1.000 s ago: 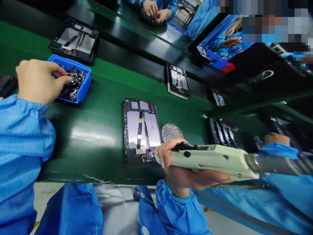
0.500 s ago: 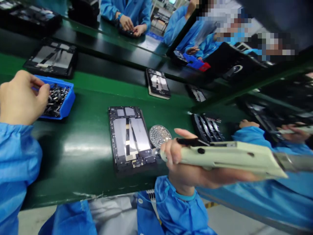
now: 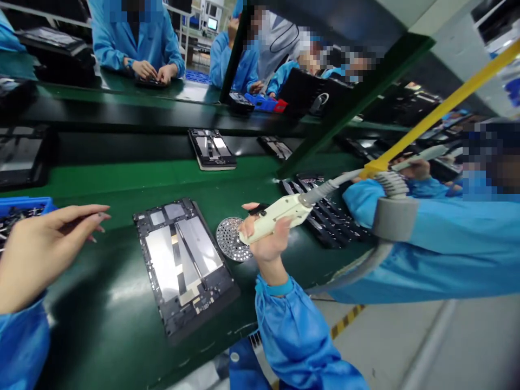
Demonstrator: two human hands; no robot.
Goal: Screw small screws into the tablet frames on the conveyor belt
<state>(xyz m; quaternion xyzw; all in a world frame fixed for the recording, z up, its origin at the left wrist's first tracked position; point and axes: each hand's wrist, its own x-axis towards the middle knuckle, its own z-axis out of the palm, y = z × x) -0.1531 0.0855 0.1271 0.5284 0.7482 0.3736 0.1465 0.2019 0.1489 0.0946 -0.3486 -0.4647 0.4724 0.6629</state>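
Observation:
My right hand [image 3: 270, 244] is wrapped around a cream-coloured electric screwdriver [image 3: 280, 214]. Its front end is over the round metal screw plate [image 3: 228, 246]; the bit itself is hidden from view. My left hand [image 3: 52, 244] hovers left of the opened tablet [image 3: 182, 260], thumb and index finger nearly together. Whatever lies between those fingertips, if anything, is too small to make out. Lying tilted on the green bench, the tablet shows silver battery panels, a dark ribbon cable and small circuit boards. Partly behind my left hand is a blue bin [image 3: 49, 205] of small dark metal parts.
More opened tablets [image 3: 212, 149] lie along the back belt, one at far left [image 3: 20, 157]. Right of the screwdriver sit black slotted trays [image 3: 320, 216]. A green post [image 3: 345, 108] slants across the bench. A co-worker's blue sleeve [image 3: 426, 244] and a grey hose crowd the right.
My left hand has come out of the blue bin and moved right. The screwdriver has left the tablet's lower right corner for the screw plate. The view has swung right.

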